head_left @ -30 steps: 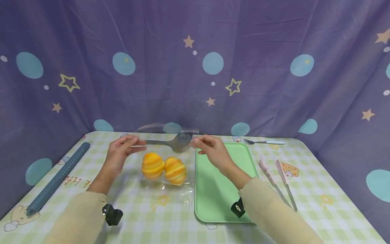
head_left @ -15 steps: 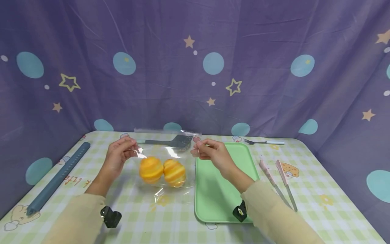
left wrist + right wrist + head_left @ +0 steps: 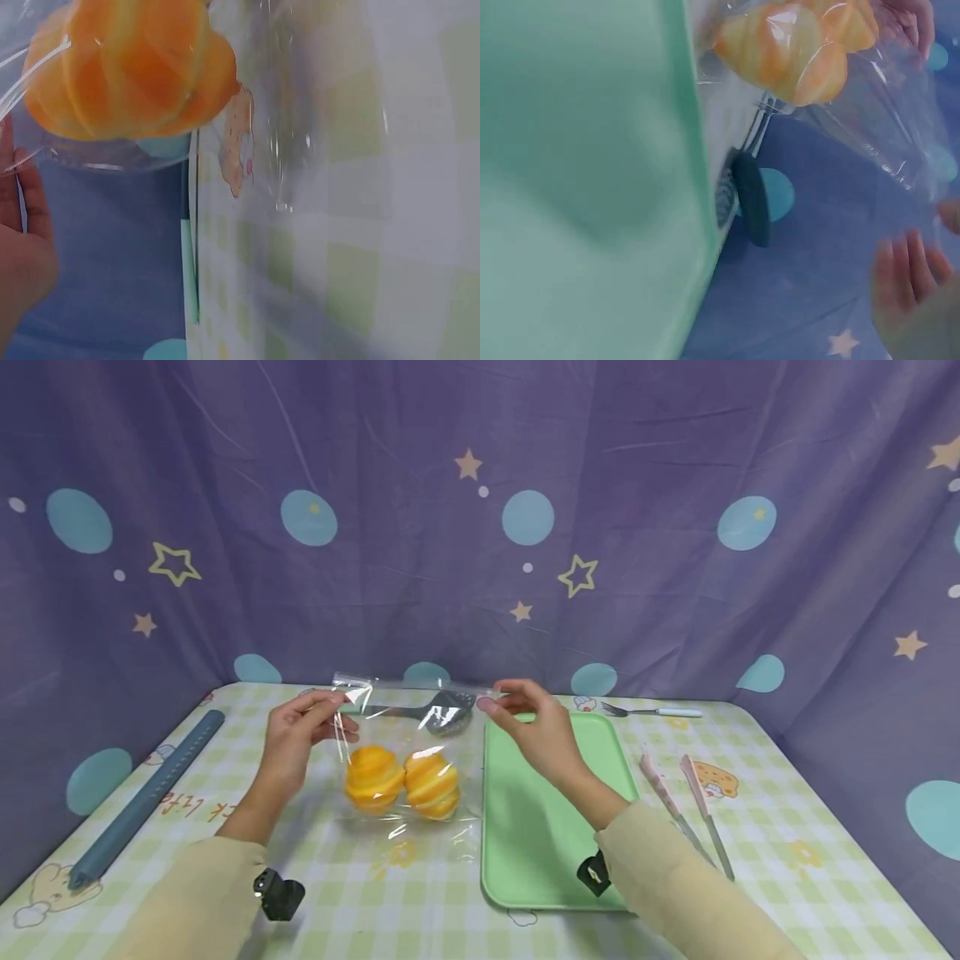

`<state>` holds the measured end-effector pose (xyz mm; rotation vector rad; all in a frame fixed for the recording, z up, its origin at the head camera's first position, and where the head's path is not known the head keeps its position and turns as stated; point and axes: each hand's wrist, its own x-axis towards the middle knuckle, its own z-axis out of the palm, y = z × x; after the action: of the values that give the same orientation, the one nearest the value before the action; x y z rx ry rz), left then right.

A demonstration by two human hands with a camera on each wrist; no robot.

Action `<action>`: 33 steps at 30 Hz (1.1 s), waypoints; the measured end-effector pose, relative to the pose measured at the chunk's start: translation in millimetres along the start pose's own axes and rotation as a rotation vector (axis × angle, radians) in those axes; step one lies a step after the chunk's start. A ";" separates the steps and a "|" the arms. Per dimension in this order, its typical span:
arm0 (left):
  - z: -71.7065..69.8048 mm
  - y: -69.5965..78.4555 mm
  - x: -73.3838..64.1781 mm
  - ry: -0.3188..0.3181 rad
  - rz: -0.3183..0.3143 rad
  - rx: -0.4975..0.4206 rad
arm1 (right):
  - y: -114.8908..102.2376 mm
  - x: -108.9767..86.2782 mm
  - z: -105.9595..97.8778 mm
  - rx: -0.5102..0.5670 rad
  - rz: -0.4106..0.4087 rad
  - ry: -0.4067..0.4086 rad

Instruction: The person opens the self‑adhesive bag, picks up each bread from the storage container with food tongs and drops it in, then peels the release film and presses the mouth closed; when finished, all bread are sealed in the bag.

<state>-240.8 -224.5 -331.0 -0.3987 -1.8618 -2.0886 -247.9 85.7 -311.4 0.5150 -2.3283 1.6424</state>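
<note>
Two yellow-and-orange swirled bread buns (image 3: 373, 779) lie side by side inside a clear zip bag (image 3: 442, 743). The bag hangs upright over the checked cloth with its zip strip along the top. My left hand (image 3: 294, 739) pinches the bag's upper left edge between thumb and fingers. At the upper right corner, my right hand (image 3: 543, 735) holds the plastic by thumb and fingertips. The left wrist view shows one bun (image 3: 131, 67) up close through the film. Through the bag, a dark slotted spoon (image 3: 447, 713) shows on the table behind.
A green tray (image 3: 551, 827) lies under the right forearm. Further right are pink-tipped tongs (image 3: 697, 793), with a fork (image 3: 652, 712) at the back edge. A long blue-grey rod-shaped item (image 3: 150, 793) lies along the left side. A purple curtain (image 3: 390, 527) stands behind the table.
The bag's top edge has come up straight and taut between the hands. The right hand has shifted slightly up, its fingers further apart from the thumb. The buns remain in the bag.
</note>
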 end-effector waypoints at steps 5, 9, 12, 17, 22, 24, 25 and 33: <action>9.3 2.2 0.1 0.032 0.056 -0.007 | -20.7 4.8 7.7 -0.191 -0.328 0.153; 15.9 6.2 0.2 0.026 0.111 -0.029 | -41.9 7.7 22.1 -0.220 -0.475 0.078; 20.8 8.9 0.7 -0.005 0.148 -0.054 | -56.3 10.4 34.1 -0.239 -0.483 -0.025; 27.9 11.0 2.5 -0.061 0.173 -0.052 | -72.0 18.2 51.2 -0.255 -0.389 -0.134; 32.4 13.0 4.3 -0.105 0.181 -0.036 | -76.9 26.7 63.3 -0.237 -0.287 -0.181; 33.6 14.7 4.2 -0.115 0.182 -0.022 | -77.4 28.8 66.4 -0.236 -0.267 -0.192; 33.9 15.6 4.1 -0.121 0.182 -0.012 | -77.4 29.6 67.7 -0.237 -0.262 -0.195; 35.3 21.2 2.3 -0.172 0.232 0.062 | -79.8 32.5 72.8 -0.256 -0.228 -0.185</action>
<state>-234.3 -191.8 -306.8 -0.7611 -1.8663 -1.8891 -243.7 -11.8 -254.9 0.8688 -2.4528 1.2200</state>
